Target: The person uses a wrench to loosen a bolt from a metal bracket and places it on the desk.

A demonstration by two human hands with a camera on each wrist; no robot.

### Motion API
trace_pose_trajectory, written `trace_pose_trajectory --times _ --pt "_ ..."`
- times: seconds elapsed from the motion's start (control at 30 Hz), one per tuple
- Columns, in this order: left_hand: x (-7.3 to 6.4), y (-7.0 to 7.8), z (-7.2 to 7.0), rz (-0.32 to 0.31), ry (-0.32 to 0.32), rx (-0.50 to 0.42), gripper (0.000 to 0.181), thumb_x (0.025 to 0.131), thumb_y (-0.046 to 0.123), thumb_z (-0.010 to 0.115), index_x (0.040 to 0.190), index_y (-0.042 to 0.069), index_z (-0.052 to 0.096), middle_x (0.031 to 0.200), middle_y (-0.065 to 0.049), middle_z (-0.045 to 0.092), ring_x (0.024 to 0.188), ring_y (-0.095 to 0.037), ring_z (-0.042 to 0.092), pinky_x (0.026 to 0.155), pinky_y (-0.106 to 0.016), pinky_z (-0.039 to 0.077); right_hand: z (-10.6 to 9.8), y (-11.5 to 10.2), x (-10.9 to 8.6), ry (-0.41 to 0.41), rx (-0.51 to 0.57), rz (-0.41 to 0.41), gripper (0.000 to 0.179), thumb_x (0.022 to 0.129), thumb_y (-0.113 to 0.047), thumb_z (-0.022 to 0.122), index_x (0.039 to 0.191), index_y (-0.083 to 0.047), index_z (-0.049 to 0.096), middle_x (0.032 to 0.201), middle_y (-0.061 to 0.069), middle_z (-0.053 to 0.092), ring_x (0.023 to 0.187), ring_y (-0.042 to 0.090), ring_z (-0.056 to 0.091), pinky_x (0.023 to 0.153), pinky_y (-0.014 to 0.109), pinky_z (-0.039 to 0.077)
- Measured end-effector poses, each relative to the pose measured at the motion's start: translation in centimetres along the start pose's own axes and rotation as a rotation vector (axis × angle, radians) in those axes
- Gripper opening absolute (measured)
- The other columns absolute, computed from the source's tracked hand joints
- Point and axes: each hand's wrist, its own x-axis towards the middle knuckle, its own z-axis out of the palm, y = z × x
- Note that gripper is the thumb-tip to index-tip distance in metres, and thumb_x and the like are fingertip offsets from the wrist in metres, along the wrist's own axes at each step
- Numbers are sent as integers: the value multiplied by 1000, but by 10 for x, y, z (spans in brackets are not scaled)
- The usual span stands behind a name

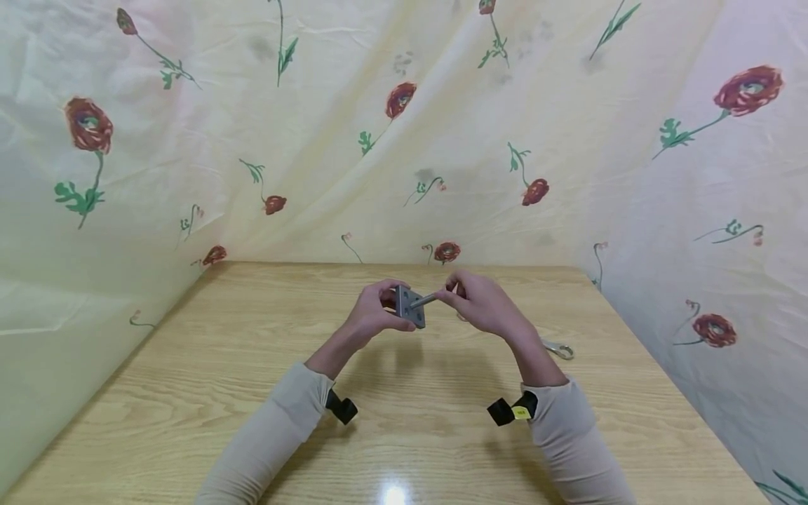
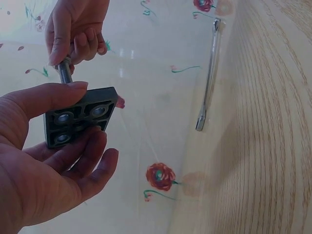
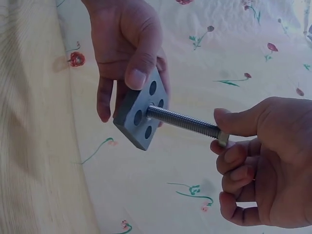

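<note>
My left hand [image 1: 372, 312] grips a square dark grey plate [image 3: 141, 135] by its edges, thumb on one side and fingers on the other. The plate is raised above the table and has several round holes. From its middle a long threaded rod [image 3: 183, 122] sticks out toward my right hand [image 1: 485, 303]. Thumb and index finger of that hand pinch the rod's far end, where a small hex nut or head [image 3: 223, 138] shows. In the left wrist view the ribbed back of the plate [image 2: 78, 114] is visible, partly covered by the left fingers.
A silver wrench [image 2: 210, 78] lies on the wooden table [image 1: 252, 351], mostly hidden behind the right forearm in the head view. A flower-patterned cloth [image 1: 341, 140] hangs round the back and sides of the table.
</note>
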Motion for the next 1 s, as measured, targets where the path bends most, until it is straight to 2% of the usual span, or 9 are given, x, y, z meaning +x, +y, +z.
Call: trace_pose_trajectory --times 0.23,0.5,0.63,0.77,0.87,0.93,1.0 --pt "0 -1 0 4 -2 4 65 70 -2 85 130 3 60 105 -16 71 91 -18 62 77 -28 52 -5 -1 -1 -2 -46 -48 16 97 -20 65 106 -7 63 68 2 55 56 13 44 54 27 37" --pt "-1 -1 0 4 1 -3 69 69 -4 84 132 3 59 110 -19 71 93 -19 62 79 -28 52 -5 -1 -1 17 -114 -129 20 95 -16 67 112 -6 63 69 1 55 56 11 43 55 26 36" --pt "-1 -1 -1 5 0 -3 68 70 -3 84 133 3 58 110 -19 71 93 -19 62 80 -28 52 -5 0 -1 -9 -69 -112 26 96 -18 67 117 -5 61 66 0 53 54 11 43 53 25 36" --pt "0 -1 -1 6 0 -2 66 70 -2 84 131 4 59 110 -19 71 93 -19 63 81 -29 53 -5 2 -1 -34 -2 -24 39 99 -36 61 124 -6 57 70 3 57 56 14 47 54 28 39" --pt "0 -1 0 3 3 -10 67 69 -4 84 131 4 60 109 -18 71 93 -19 62 79 -28 53 -2 5 0 7 14 85 54 102 -55 45 113 -6 63 75 7 62 60 16 52 56 30 41" --pt "0 -1 0 1 7 -11 68 68 -5 85 131 3 59 108 -18 71 92 -19 62 79 -28 53 1 7 1 40 15 160 67 102 -64 33 92 -7 68 69 5 61 57 16 49 54 30 38" --pt "0 0 0 2 10 -8 69 68 -5 85 131 2 59 106 -17 71 91 -18 62 78 -28 52 5 6 2 54 17 206 76 101 -68 26 68 -10 63 59 0 53 50 14 43 49 28 33"
